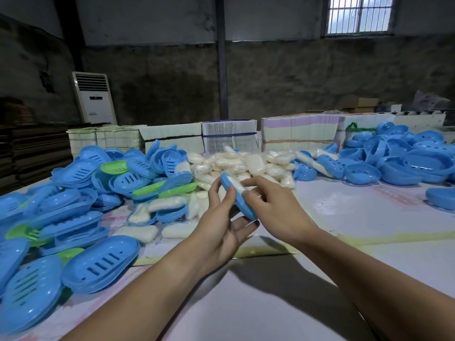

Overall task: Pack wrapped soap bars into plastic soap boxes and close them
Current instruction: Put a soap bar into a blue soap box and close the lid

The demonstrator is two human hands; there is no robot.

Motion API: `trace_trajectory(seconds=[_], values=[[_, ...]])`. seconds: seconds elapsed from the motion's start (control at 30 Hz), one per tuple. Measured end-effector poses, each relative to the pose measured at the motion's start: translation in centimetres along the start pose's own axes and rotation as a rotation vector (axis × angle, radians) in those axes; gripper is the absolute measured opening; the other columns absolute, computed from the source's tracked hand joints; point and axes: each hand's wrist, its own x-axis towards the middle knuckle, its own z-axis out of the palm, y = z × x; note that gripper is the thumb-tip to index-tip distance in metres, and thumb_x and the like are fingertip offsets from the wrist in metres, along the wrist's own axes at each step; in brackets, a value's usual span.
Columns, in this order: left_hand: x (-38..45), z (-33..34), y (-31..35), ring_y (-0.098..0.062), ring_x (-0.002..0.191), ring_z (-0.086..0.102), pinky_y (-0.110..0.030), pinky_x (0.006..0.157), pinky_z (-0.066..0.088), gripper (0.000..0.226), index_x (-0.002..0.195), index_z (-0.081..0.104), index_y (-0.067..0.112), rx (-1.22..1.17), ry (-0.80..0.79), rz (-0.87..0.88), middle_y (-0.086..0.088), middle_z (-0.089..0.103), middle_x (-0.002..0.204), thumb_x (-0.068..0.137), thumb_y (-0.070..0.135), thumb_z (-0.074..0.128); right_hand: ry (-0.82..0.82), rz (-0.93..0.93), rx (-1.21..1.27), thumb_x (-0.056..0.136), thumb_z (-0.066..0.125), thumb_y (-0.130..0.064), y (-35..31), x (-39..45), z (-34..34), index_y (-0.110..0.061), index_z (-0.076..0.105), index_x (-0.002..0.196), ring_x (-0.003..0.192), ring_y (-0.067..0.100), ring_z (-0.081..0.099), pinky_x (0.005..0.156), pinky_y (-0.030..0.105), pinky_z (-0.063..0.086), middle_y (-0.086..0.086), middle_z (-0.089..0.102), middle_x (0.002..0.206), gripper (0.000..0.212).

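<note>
Both hands at frame centre grip one blue soap box (237, 196): left hand (221, 217) beneath, right hand (273, 205) pinching its wrapped soap bar (235, 184); long axis runs upper left to lower right.

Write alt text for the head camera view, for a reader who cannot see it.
Two bare hands hold a blue soap box half with a wrapped soap bar in it, the left hand gripping its edge, the right hand pressing the bar. Behind lies a pile of wrapped soaps between heaps of blue boxes.

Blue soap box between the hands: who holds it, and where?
The left hand grips the blue soap box half by its long rim; the right hand presses the wrapped soap bar into it.
</note>
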Motion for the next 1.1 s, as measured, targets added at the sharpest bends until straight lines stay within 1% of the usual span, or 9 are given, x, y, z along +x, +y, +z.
trace_trajectory(seconds=[0.17,0.3,0.4,0.6,0.7,0.8,0.87,1.0,1.1], values=[[-0.2,0.1,0.1,-0.036,0.099,0.073,-0.051,0.096,0.054,0.036,0.140,0.045,0.040,-0.119,0.027,0.001,-0.016,0.073,0.117,0.105,0.033,0.047,-0.101,-0.064,0.034,0.102,0.043,-0.035,-0.2,0.2,-0.8,-0.015,0.070,0.112,0.098,0.013,0.058,0.095,0.036,0.046,0.002,0.070,0.102,0.035],[-0.3,0.1,0.8,-0.041,0.094,0.073,-0.050,0.083,0.060,0.041,0.143,0.046,0.028,-0.213,0.024,-0.029,-0.027,0.069,0.118,0.103,0.036,0.048,-0.069,-0.020,0.137,0.097,0.051,-0.026,0.4,1.0,-1.6,-0.030,0.071,0.115,0.103,0.001,0.055,0.084,0.014,0.043,-0.016,0.064,0.109,0.028],[-0.4,-0.1,1.2,-0.040,0.099,0.072,-0.049,0.085,0.059,0.044,0.146,0.044,0.025,-0.237,0.010,-0.038,-0.028,0.069,0.119,0.104,0.037,0.046,-0.115,-0.001,0.238,0.094,0.060,-0.022,1.1,1.0,-1.2,-0.027,0.072,0.115,0.104,0.003,0.060,0.091,0.022,0.049,-0.013,0.066,0.114,0.025],[-0.8,-0.1,1.5,-0.036,0.099,0.073,-0.049,0.083,0.061,0.034,0.138,0.050,0.033,-0.227,0.024,-0.009,-0.021,0.073,0.112,0.104,0.033,0.047,-0.108,-0.081,0.188,0.096,0.060,-0.017,1.3,1.0,-0.2,-0.016,0.069,0.120,0.114,0.006,0.057,0.105,0.032,0.043,-0.006,0.063,0.120,0.026],[-0.9,0.0,1.5,-0.038,0.100,0.072,-0.049,0.081,0.061,0.042,0.142,0.051,0.020,-0.271,0.043,-0.089,-0.025,0.069,0.121,0.103,0.037,0.048,-0.103,-0.106,0.139,0.096,0.062,-0.023,1.7,1.0,-0.1,-0.020,0.071,0.118,0.114,0.001,0.053,0.103,0.023,0.040,-0.006,0.059,0.120,0.024],[-1.0,0.1,1.6,-0.042,0.105,0.070,-0.052,0.087,0.057,0.053,0.136,0.057,0.002,-0.320,0.030,-0.186,-0.027,0.066,0.125,0.103,0.042,0.048,-0.065,-0.052,0.257,0.095,0.061,-0.031,2.3,1.4,-0.5,-0.030,0.074,0.107,0.108,0.000,0.055,0.091,0.017,0.044,-0.008,0.060,0.115,0.017],[-0.9,0.0,1.8,-0.048,0.107,0.067,-0.055,0.088,0.055,0.053,0.132,0.059,-0.001,-0.312,0.023,-0.197,-0.028,0.065,0.125,0.103,0.041,0.047,0.005,0.014,0.302,0.095,0.060,-0.032,3.0,2.1,-1.2,-0.035,0.073,0.099,0.103,0.001,0.059,0.086,0.018,0.045,-0.011,0.064,0.111,0.014],[-0.7,-0.8,1.9,-0.049,0.109,0.066,-0.056,0.097,0.051,0.048,0.134,0.058,0.005,-0.270,0.026,-0.164,-0.026,0.066,0.127,0.101,0.039,0.048,0.147,0.155,0.087,0.091,0.062,-0.028,6.5,3.6,-3.6,-0.030,0.071,0.105,0.092,0.002,0.060,0.078,0.022,0.043,-0.015,0.067,0.102,0.018],[-0.2,-1.6,1.8,-0.048,0.109,0.067,-0.055,0.105,0.048,0.051,0.135,0.058,0.008,-0.235,0.009,-0.132,-0.024,0.066,0.127,0.097,0.042,0.054,0.205,0.339,-0.198,0.091,0.056,-0.027,10.5,4.5,-6.4,-0.025,0.065,0.123,0.108,0.019,0.056,0.083,0.032,0.045,0.001,0.063,0.118,0.033]])
